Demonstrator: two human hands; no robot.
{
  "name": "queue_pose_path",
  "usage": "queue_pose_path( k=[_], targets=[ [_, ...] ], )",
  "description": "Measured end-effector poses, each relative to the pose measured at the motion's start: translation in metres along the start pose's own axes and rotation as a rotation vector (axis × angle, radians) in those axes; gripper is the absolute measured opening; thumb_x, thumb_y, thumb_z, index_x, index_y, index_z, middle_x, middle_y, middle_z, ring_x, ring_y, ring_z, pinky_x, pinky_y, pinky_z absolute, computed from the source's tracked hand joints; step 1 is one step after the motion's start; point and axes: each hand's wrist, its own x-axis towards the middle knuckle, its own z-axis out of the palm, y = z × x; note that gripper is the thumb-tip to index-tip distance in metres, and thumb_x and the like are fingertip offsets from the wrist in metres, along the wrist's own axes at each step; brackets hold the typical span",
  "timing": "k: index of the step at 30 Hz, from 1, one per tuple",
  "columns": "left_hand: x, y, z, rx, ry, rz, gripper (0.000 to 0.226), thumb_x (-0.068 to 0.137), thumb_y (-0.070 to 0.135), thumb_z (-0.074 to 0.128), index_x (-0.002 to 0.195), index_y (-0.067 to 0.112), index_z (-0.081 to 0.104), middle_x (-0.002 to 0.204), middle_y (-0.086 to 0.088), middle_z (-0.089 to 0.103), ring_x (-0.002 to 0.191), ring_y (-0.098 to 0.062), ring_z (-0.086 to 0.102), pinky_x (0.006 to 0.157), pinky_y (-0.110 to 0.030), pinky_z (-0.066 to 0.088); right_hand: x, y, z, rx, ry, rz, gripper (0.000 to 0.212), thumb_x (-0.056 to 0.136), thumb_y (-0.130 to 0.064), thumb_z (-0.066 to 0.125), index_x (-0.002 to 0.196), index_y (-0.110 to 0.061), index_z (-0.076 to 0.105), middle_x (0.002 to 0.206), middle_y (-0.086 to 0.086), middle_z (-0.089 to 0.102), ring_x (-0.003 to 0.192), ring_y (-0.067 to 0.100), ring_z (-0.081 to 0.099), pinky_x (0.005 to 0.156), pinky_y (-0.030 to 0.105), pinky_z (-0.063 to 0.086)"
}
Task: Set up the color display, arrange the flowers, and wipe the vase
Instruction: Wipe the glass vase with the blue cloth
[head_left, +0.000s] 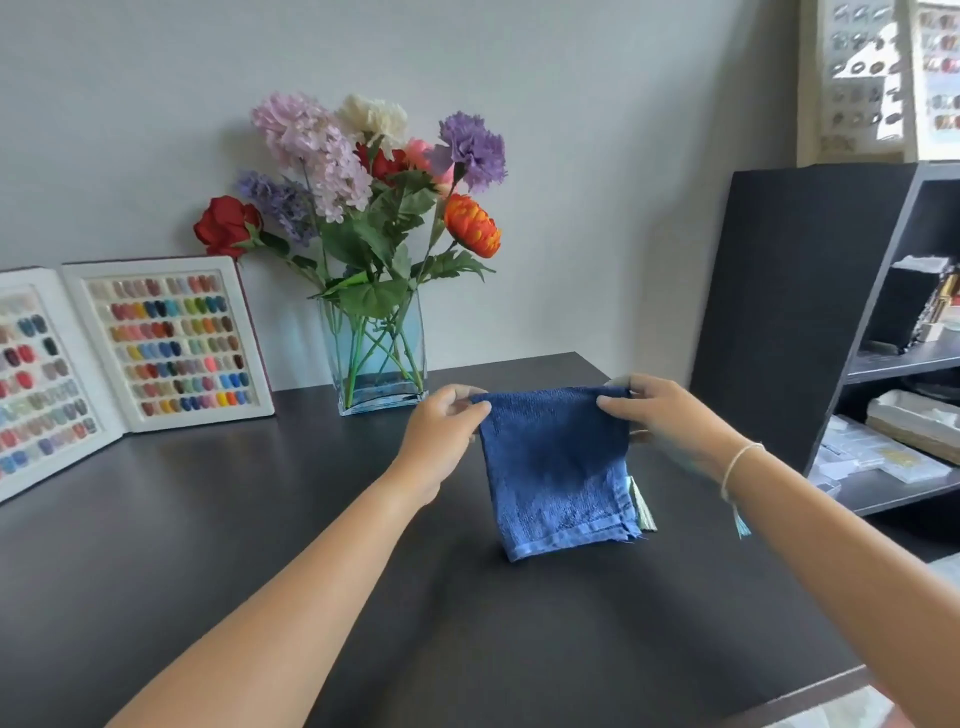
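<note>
Left hand (445, 415) and right hand (655, 411) each pinch a top corner of the blue cloth (558, 470), hanging above the dark surface (260, 519). Glass vase (376, 358) of flowers (363, 171) stands behind, beside the color display (169, 340).

Pale grey wall (597, 156), dark tabletop (234, 493), black shelving unit (789, 312) at right
</note>
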Motion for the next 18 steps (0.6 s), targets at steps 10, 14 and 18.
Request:
queue_pose_path(
  k=[10, 14, 18],
  targets=[
    [0.005, 0.033, -0.099, 0.001, 0.112, 0.218, 0.017, 0.09, 0.015, 0.055, 0.088, 0.029, 0.063, 0.089, 0.0, 0.068, 0.086, -0.015, 0.062, 0.077, -0.029, 0.05, 0.022, -0.043, 0.088, 0.227, -0.576, 0.005, 0.048, 0.073, -0.02, 0.053, 0.121, -0.014, 0.058, 0.123, 0.017, 0.058, 0.107, 0.027, 0.053, 0.097, 0.045, 0.036],
    [0.002, 0.042, -0.121, 0.102, 0.1, 0.3, 0.021, 0.089, 0.016, 0.055, 0.085, 0.033, 0.065, 0.09, 0.004, 0.069, 0.087, -0.007, 0.06, 0.083, -0.022, 0.046, 0.024, -0.055, 0.121, 0.079, -0.558, -0.097, 0.038, 0.077, -0.028, 0.064, 0.113, -0.019, 0.063, 0.114, 0.006, 0.067, 0.104, 0.021, 0.062, 0.096, 0.035, 0.044],
    [0.002, 0.046, -0.135, 0.161, 0.047, 0.319, 0.024, 0.089, 0.013, 0.056, 0.084, 0.035, 0.066, 0.093, 0.006, 0.07, 0.09, -0.004, 0.061, 0.085, -0.02, 0.045, 0.024, -0.064, 0.154, -0.067, -0.42, -0.261, 0.027, 0.081, -0.031, 0.064, 0.108, -0.029, 0.065, 0.11, 0.002, 0.067, 0.1, 0.009, 0.06, 0.086, 0.011, 0.045]
  ],
)
